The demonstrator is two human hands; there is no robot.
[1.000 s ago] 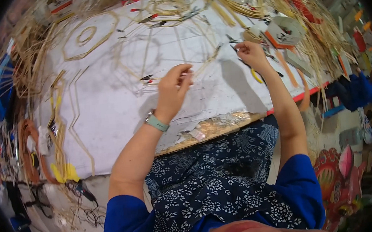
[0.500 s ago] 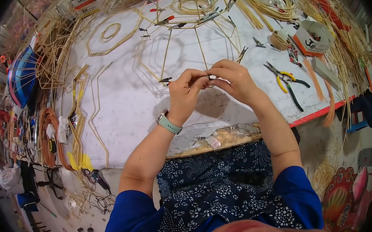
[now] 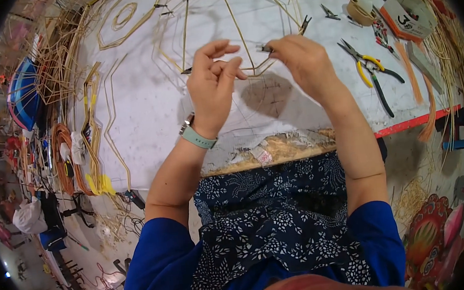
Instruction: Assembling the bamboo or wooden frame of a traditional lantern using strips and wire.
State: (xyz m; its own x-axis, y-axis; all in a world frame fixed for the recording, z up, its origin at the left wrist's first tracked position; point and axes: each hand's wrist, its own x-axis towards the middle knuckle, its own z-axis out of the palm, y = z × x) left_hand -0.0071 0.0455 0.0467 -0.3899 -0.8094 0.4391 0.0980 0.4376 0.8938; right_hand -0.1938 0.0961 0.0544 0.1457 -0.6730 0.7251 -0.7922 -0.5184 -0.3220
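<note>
A many-sided frame of thin bamboo strips (image 3: 236, 26) stands on the white tabletop, with small black clips at several joints; its top is cut off by the view's edge. My right hand (image 3: 307, 64) pinches a small dark clip (image 3: 266, 48) between thumb and fingers, just above the frame's near rim. To the left, my left hand (image 3: 213, 88) hovers by the near joint, its fingers loosely bent and apart, holding nothing. One clip (image 3: 186, 71) grips the rim beyond my left hand, and another clip (image 3: 305, 25) sits on the frame's right side.
Long-nosed pliers (image 3: 373, 69) with yellow and green handles lie at the right. Behind them are a tape roll (image 3: 361, 11), a loose clip (image 3: 331, 12) and a white-and-orange box (image 3: 408, 16). Bent strips (image 3: 111, 125) lie at left. The table's front edge (image 3: 282, 150) is worn.
My hands, formerly together at the near joint, have drawn apart. The right one has moved right with the clip; the left one has opened and moved left. The view has shifted nearer the front edge.
</note>
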